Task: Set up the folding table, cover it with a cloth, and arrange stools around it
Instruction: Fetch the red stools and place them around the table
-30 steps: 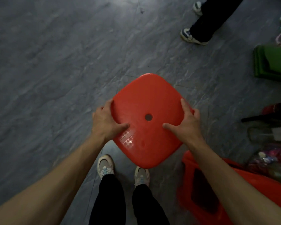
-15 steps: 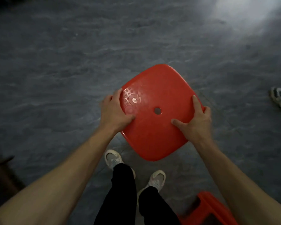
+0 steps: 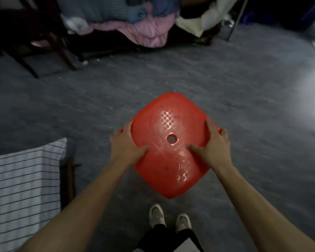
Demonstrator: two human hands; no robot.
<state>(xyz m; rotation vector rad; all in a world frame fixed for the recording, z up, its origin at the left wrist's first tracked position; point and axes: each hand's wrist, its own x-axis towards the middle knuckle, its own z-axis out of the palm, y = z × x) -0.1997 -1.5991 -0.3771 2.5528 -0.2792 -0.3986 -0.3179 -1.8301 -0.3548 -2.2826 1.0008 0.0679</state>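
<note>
Stool: a red stool (image 3: 164,164) is held above the grey floor (image 3: 244,91), centre of the frame, with its seat facing the camera and one corner pointing to the lower edge.
Left hand: the left hand (image 3: 125,142) grasps the seat's left edge, thumb lying on top.
Right hand: the right hand (image 3: 214,142) grasps the right edge the same way.
Cloth: a white striped cloth (image 3: 22,188) covers the worktop (image 3: 49,153) at lower left, well apart from the stool.
Feet: white shoes (image 3: 156,213) stand below the stool.
Background: pink and grey bedding (image 3: 144,31) lies along the top centre.
</note>
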